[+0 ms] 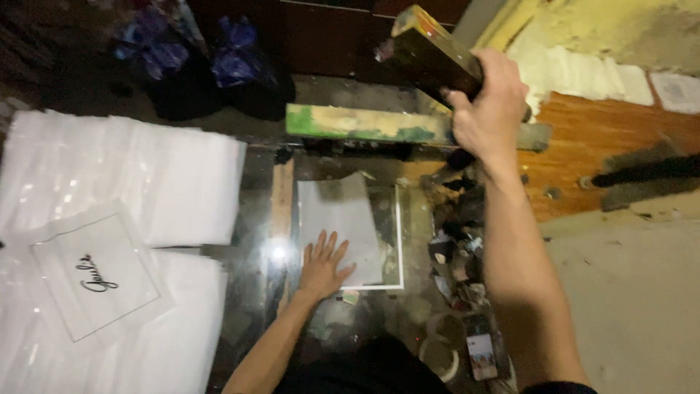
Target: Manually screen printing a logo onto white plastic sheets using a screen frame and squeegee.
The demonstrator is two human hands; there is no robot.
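STEP: positioning sheet, judged | LEFT: left hand (322, 264) flat, fingers spread, pressing grey sheet (341, 222) at lower centre of frame | RIGHT: right hand (487, 111) clenched around raised wooden frame (432, 52), upper centre | NEXT: likely calls for steady sheet, controlled lowering.

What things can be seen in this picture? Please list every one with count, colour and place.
grey sheet: one, centre, on the glass table
paint-stained wooden frame: one, dark, raised at top
stained wooden bar: one, green and tan, behind the sheet
white bags: a stack, left
printed bag: one, clear, lower left
phone: one, bottom
tape roll: one, beside the phone
left hand: flat on the sheet
right hand: grip on the frame
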